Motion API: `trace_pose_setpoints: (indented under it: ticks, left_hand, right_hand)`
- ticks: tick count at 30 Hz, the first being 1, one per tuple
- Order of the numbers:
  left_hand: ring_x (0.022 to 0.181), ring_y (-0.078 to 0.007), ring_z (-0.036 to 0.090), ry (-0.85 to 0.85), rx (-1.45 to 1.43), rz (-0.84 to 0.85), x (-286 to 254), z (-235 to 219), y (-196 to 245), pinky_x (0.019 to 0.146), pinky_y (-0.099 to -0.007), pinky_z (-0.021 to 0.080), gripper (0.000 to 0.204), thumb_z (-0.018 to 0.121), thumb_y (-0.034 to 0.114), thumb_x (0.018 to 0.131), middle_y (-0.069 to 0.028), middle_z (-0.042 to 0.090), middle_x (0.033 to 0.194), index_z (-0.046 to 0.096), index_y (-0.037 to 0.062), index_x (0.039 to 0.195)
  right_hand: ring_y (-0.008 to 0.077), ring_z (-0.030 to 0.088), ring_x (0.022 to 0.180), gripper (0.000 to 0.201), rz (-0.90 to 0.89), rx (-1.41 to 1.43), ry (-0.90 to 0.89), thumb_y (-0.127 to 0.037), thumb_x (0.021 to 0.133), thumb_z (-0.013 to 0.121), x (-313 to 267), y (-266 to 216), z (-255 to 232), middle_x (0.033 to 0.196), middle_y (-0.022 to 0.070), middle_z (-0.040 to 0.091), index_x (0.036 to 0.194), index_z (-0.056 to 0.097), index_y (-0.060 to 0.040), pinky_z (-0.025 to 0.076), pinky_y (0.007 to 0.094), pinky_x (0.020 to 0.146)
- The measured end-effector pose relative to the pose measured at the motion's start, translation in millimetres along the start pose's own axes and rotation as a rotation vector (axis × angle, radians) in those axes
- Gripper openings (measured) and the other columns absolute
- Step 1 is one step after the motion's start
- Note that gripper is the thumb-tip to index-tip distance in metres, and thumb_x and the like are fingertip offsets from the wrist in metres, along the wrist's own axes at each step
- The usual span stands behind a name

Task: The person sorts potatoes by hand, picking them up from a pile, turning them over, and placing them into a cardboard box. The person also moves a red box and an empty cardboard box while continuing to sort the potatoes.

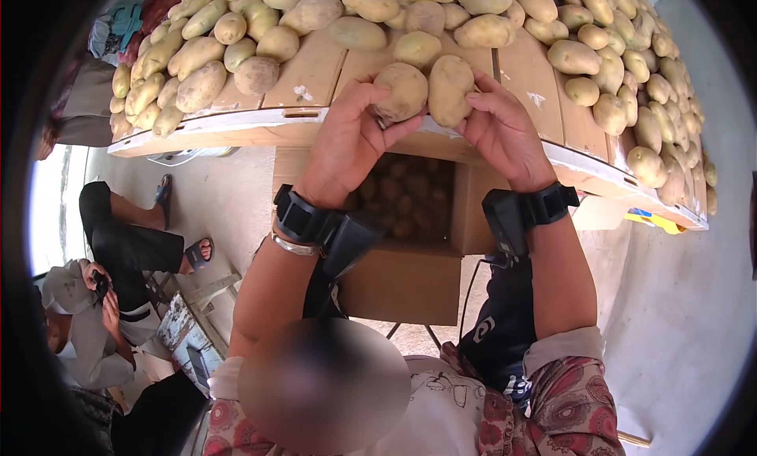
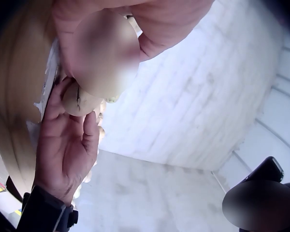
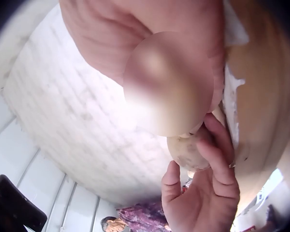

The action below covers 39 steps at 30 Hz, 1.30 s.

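Note:
In the head view my left hand (image 1: 347, 136) grips a rounded tan potato (image 1: 401, 91), fingers and thumb curled round its sides. My right hand (image 1: 509, 132) holds a longer, yellowish potato (image 1: 451, 91) between thumb and fingers. Both potatoes are held up side by side over the front edge of the wooden table. In the left wrist view a dark crack-like mark runs down the potato (image 2: 79, 101) in the right hand. From the right wrist, the potato (image 3: 187, 152) at the left fingertips has brownish patches. Blurred ovals hide part of both wrist views.
Potatoes (image 1: 201, 85) lie heaped at the table's left, with another pile (image 1: 611, 69) on the right and several along the back. Below the hands stands an open cardboard box (image 1: 402, 278) with potatoes inside. A person (image 1: 87, 322) sits at left beside a worn stool (image 1: 189, 338).

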<state>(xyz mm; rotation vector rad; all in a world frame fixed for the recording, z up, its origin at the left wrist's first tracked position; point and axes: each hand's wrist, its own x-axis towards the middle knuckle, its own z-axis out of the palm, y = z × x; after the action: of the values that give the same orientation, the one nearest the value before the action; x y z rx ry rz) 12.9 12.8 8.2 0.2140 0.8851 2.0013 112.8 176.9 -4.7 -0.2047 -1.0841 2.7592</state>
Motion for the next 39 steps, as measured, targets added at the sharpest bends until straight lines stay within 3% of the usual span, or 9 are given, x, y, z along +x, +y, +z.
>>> trace_pose_setpoints:
  ticks: [6,9,13,15,19,21,30,36,39]
  left_hand:
    - [0.097,-0.0202,0.058,0.011,0.083,0.093,-1.6,5.0,-1.2,0.084,-0.0329,0.050,0.032,0.057,0.010,0.084,-0.0096,0.056,0.108,0.046,0.0015,0.113]
    - [0.095,-0.0214,0.060,-0.005,0.164,0.023,-2.3,8.1,-3.5,0.078,-0.0293,0.052,0.032,0.057,0.016,0.086,-0.0100,0.059,0.107,0.050,0.0010,0.114]
    - [0.097,-0.0221,0.060,-0.043,0.053,-0.014,-3.9,14.5,-2.5,0.081,-0.0311,0.052,0.032,0.054,0.019,0.088,-0.0096,0.058,0.107,0.049,0.0009,0.113]
    - [0.096,-0.0230,0.059,0.067,0.011,0.067,-1.7,8.6,-3.1,0.082,-0.0323,0.051,0.032,0.052,0.022,0.088,-0.0096,0.059,0.105,0.049,0.0013,0.112]
    - [0.092,-0.0242,0.058,0.114,-0.031,0.005,0.5,-1.6,1.3,0.074,-0.0283,0.051,0.041,0.055,0.025,0.086,-0.0142,0.056,0.107,0.043,0.0018,0.117]
    - [0.090,-0.0231,0.059,0.119,-0.044,-0.014,0.2,-3.4,-0.4,0.073,-0.0281,0.051,0.037,0.055,0.025,0.085,-0.0124,0.058,0.104,0.046,0.0025,0.114]
    - [0.090,-0.0218,0.059,0.148,-0.030,-0.018,1.3,2.9,-2.2,0.072,-0.0266,0.052,0.036,0.054,0.024,0.086,-0.0133,0.057,0.106,0.046,0.0025,0.114]
    - [0.093,-0.0217,0.058,0.129,-0.026,-0.048,0.1,-4.1,0.3,0.073,-0.0270,0.051,0.038,0.055,0.024,0.086,-0.0126,0.056,0.107,0.045,0.0027,0.115]
    - [0.092,-0.0217,0.059,0.148,-0.027,-0.059,-2.5,1.6,0.9,0.073,-0.0271,0.051,0.037,0.056,0.023,0.085,-0.0116,0.057,0.106,0.046,0.0022,0.114]
  right_hand:
    - [0.0213,0.053,0.104,0.038,-0.080,-0.159,0.056,-0.014,0.085,0.056,-1.9,-5.1,0.9,0.114,0.0102,0.053,0.118,0.047,0.0035,0.043,0.0376,0.090]
    - [0.0203,0.057,0.094,0.036,-0.002,0.204,0.063,-0.021,0.086,0.054,-5.7,-6.7,9.1,0.106,0.0113,0.056,0.114,0.047,0.0006,0.047,0.0320,0.080]
    - [0.0206,0.058,0.086,0.033,0.081,0.350,0.003,-0.024,0.087,0.053,2.5,-6.6,-3.9,0.101,0.0115,0.057,0.109,0.047,-0.0005,0.048,0.0309,0.076]
    - [0.0211,0.058,0.083,0.029,0.015,0.322,0.044,-0.023,0.087,0.052,-0.3,-10.3,-5.1,0.099,0.0128,0.056,0.106,0.047,-0.0012,0.049,0.0310,0.073]
    - [0.0216,0.057,0.084,0.030,-0.050,0.338,0.074,-0.023,0.086,0.052,-1.5,-25.5,-10.9,0.098,0.0148,0.055,0.106,0.047,-0.0007,0.050,0.0308,0.071]
    - [0.0227,0.056,0.084,0.028,-0.054,0.641,0.050,-0.021,0.085,0.054,-1.6,-38.2,-20.7,0.095,0.0159,0.054,0.103,0.048,0.0002,0.050,0.0310,0.070]
    - [0.0247,0.054,0.084,0.028,-0.243,0.675,0.136,-0.015,0.081,0.059,-14.3,-70.1,-39.8,0.095,0.0150,0.051,0.101,0.046,0.0005,0.052,0.0311,0.070]
    - [0.0254,0.054,0.084,0.030,-0.141,0.772,0.112,-0.014,0.082,0.057,-11.5,-70.7,-47.8,0.096,0.0143,0.051,0.105,0.045,0.0023,0.053,0.0313,0.072]
    - [0.0262,0.055,0.086,0.035,-0.132,0.624,0.120,-0.014,0.083,0.057,-11.5,-68.9,-49.7,0.099,0.0151,0.051,0.109,0.043,0.0039,0.054,0.0324,0.073]
